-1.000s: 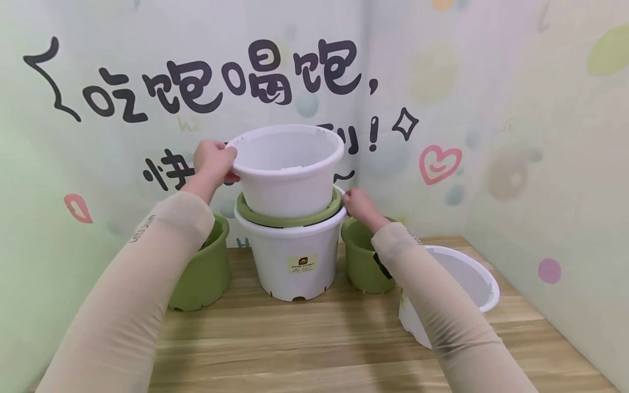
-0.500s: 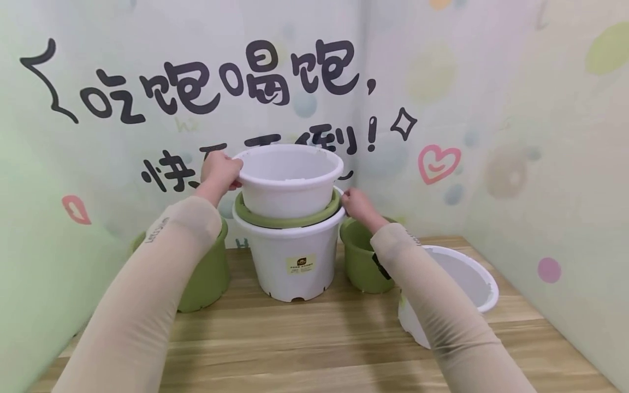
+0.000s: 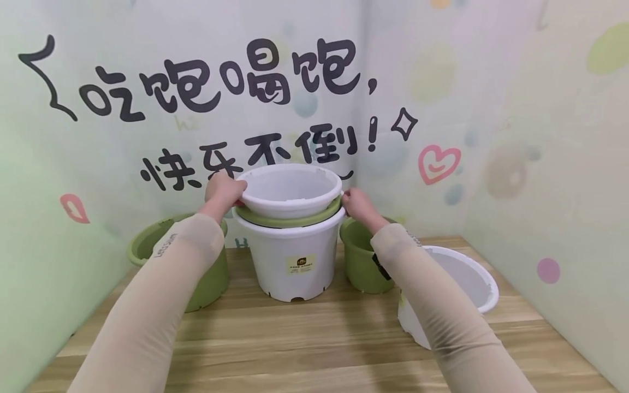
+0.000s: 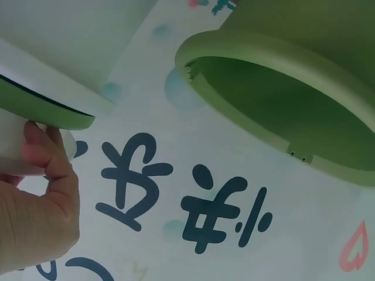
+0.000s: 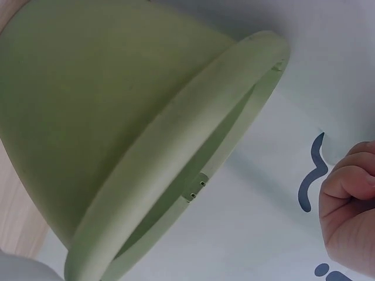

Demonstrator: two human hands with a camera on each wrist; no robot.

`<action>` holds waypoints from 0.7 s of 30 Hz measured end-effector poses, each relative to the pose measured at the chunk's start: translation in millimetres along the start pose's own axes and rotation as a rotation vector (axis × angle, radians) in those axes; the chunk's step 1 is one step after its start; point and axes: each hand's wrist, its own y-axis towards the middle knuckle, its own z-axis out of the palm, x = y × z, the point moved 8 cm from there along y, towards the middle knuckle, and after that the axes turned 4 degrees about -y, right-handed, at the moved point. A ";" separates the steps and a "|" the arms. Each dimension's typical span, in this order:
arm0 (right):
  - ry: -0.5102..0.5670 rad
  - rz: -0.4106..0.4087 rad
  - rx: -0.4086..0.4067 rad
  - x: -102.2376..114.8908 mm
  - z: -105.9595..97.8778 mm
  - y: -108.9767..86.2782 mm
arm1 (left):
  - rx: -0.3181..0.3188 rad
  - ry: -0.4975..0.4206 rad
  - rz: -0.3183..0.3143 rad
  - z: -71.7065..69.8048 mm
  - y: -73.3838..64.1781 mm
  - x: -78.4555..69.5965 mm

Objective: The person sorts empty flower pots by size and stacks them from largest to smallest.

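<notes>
A stack of plastic flowerpots stands mid-table in the head view. Its base is a white pot (image 3: 267, 259) with a yellowish label, and a green pot (image 3: 295, 222) sits inside that, only its rim showing. Within the green one an upper white pot (image 3: 290, 206) is sunk nearly to its rim. My left hand (image 3: 224, 192) grips this upper pot's rim at the left; in the left wrist view its fingers touch close to the green rim. At the right of the stack, my right hand (image 3: 361, 206) pinches the lower white pot's rim, fingertips partly hidden.
Left of the stack stands a green pot (image 3: 211, 281), partly behind my left sleeve. Another green pot (image 3: 366, 267) is close on the right. A white pot (image 3: 413, 325) stands nearer, partly covered by my right forearm. Walls bound the wooden table (image 3: 285, 349).
My left hand has moved down and slightly right, lowering the upper white pot deeper into the green one. My right hand has stayed at the stack's right rim.
</notes>
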 end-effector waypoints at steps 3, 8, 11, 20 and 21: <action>0.008 0.000 -0.007 -0.2 -0.5 0.2 | -0.022 0.030 0.001 -1.1 -0.2 0.8; -0.002 0.000 -0.008 0.3 0.2 1.1 | -0.006 0.007 -0.026 0.6 -0.8 5.4; 0.008 0.009 0.008 0.2 1.4 2.2 | 0.013 -0.026 -0.042 3.0 -0.8 9.0; -0.043 0.000 0.117 -10.5 -22.0 -0.3 | -0.014 -0.170 -0.023 13.5 -8.0 17.8; -0.054 0.001 0.129 -14.8 -29.4 -2.5 | -0.017 -0.183 -0.020 15.1 -10.0 19.8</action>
